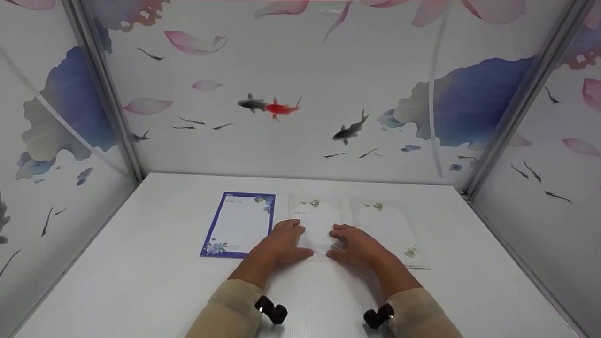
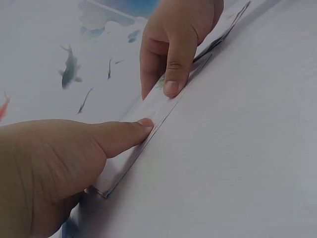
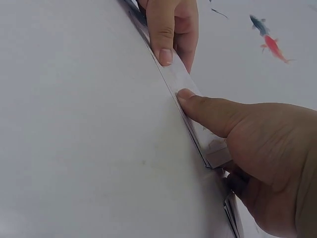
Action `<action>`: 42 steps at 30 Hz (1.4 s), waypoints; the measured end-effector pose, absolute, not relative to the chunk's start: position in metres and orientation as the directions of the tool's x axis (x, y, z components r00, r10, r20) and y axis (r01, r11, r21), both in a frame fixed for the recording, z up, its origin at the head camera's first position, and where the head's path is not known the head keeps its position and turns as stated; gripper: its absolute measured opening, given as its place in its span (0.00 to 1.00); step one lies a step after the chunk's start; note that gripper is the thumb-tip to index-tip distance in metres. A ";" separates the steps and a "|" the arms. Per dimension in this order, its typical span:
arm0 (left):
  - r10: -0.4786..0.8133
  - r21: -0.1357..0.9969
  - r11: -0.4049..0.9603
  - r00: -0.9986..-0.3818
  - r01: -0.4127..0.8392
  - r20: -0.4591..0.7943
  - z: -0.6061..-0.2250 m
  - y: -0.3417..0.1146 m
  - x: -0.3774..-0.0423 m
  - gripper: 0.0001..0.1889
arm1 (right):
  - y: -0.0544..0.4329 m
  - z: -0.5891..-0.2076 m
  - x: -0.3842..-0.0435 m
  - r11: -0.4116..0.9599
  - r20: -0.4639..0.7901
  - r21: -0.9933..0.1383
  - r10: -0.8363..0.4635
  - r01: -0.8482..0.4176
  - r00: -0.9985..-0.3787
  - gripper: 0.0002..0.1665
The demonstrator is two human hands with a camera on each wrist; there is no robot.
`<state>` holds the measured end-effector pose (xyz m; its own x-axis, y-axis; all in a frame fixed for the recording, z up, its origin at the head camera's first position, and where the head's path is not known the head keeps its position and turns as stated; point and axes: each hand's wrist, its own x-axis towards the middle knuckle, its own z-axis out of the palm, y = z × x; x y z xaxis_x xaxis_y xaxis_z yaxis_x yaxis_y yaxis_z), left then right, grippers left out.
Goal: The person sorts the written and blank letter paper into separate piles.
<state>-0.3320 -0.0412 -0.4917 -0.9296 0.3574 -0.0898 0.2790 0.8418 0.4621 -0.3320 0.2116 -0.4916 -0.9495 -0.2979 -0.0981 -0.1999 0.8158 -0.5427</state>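
The middle stationery pad [image 1: 318, 220], white with a small green floral print and a clear margin, lies flat on the white table. On its left part rests my left hand [image 1: 287, 241], thumb along the near edge and fingers pointing forward. My right hand [image 1: 359, 244] touches its right part the same way, partly covering a printed corner motif. In the left wrist view, both thumbs press near the pad's front edge [image 2: 143, 141]. Layered sheet edges show below my right thumb [image 3: 198, 106] in the right wrist view.
Left of the middle pad lies a blue-bordered pad [image 1: 242, 223] with flower corners. A similar green-print pad [image 1: 385, 225] lies to the right, close beside it. Behind the table [image 1: 141, 281] stands a white panel [image 1: 211, 150] printed with fish and petals, with side panels at both edges.
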 end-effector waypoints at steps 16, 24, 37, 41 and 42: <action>0.279 0.442 0.853 -0.958 0.278 0.063 -0.497 -0.043 -0.336 0.33 | 0.209 -0.489 -0.332 0.809 0.005 -0.567 -0.184 -0.154 -0.983 0.23; 0.240 0.437 0.866 -0.969 0.243 0.062 -0.496 -0.041 -0.335 0.34 | 0.205 -0.486 -0.331 0.818 -0.021 -0.567 -0.130 -0.095 -0.991 0.21; 0.053 0.666 0.742 -0.997 0.076 0.054 -0.492 -0.035 -0.336 0.34 | 0.201 -0.488 -0.332 0.684 0.027 -0.730 0.013 -0.011 -1.000 0.35; -0.046 0.748 0.663 -0.996 0.023 0.071 -0.489 -0.034 -0.338 0.32 | 0.200 -0.489 -0.334 0.600 -0.026 -0.797 0.085 0.072 -0.996 0.40; -0.063 0.759 0.651 -0.995 0.017 0.077 -0.489 -0.034 -0.338 0.31 | 0.200 -0.489 -0.334 0.578 -0.040 -0.811 0.095 0.088 -0.995 0.39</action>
<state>-0.3385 -0.0344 -0.4892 -0.9950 -0.0632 0.0767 0.0172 0.6508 0.7591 -0.3341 0.2003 -0.4886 -0.9947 0.0952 -0.0399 0.0879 0.5779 -0.8114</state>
